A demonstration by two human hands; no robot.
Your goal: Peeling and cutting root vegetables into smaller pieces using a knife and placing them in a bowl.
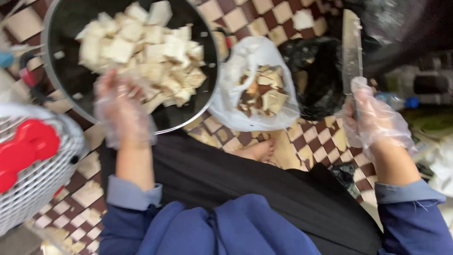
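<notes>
1. The left hand, gloved, rests on the near rim of the dark pan, fingers spread over the pale cubes, likely to gather them.
2. The right hand, fingers clamped on a knife, points the blade away, clear of the food.
3. A clear bag of scraps lies on the checkered floor between them.

Dim, uneven light; motion blur smears everything, worst toward the edges.

One dark round pan, heaped with pale cubes too many to count. One clear plastic bag of pieces. One knife. Two gloved hands: left hand, right hand. One white wire basket. One bare foot.
</notes>
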